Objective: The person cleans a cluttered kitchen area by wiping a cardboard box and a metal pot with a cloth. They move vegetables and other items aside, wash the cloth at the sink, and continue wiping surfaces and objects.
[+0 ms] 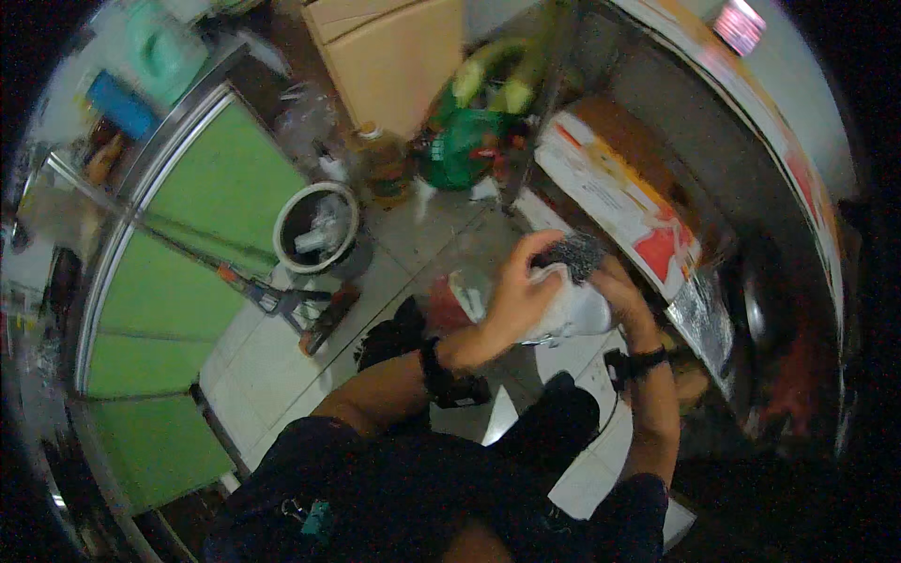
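In front of my body, both hands are raised around a white plastic bag or pouch. My left hand grips its left side, thumb and fingers curled near the top. My right hand is at the opposite side, its fingers partly hidden and blurred. Between the hands, at the top of the white thing, sits a dark grey speckled clump, perhaps a scouring pad. I cannot tell whether it is inside the bag or against it. Each wrist wears a black strap with a small device.
At left, a bin with plastic waste stands by green cabinet panels; a floor squeegee or mop leans there. A bottle of yellowish liquid, a green bag and a cardboard box stand ahead. Right is a shelf with a printed carton.
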A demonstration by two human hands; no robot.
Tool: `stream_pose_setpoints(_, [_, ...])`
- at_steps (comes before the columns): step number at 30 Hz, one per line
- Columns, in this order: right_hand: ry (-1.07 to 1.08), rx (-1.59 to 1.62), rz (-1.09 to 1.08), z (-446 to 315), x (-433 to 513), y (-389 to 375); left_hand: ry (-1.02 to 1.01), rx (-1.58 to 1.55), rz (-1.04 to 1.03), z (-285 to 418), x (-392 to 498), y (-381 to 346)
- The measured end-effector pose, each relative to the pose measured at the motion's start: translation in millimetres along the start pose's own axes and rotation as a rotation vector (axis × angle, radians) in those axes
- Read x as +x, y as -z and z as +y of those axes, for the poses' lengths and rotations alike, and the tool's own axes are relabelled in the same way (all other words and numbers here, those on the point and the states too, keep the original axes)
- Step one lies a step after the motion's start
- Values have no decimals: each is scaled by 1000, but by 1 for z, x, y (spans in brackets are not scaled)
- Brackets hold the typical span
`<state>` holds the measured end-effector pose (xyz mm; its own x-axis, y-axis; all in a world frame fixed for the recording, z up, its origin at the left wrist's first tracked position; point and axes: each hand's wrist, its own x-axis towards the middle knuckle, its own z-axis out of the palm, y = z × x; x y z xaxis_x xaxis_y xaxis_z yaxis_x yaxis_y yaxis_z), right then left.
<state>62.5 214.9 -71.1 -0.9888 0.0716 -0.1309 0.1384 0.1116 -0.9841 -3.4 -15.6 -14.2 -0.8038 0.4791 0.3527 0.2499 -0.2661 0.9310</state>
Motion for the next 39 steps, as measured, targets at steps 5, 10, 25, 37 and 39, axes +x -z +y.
stream_pose_setpoints(5, [-147,-49,248,-64,75,-62,-288,101,88,53,-8,46])
stream_pose_setpoints(10, [142,25,116,-70,183,-174,-624,292,218,78,-4,118])
stream_pose_setpoints(25, [-122,720,111,15,267,-319,-215,-158,539,82,14,194])
stream_pose_setpoints(37, [208,515,-48,-116,105,-181,459,-803,359,40,34,173])
stream_pose_setpoints(39, [132,377,141,-115,86,-181,531,-756,204,33,31,154])
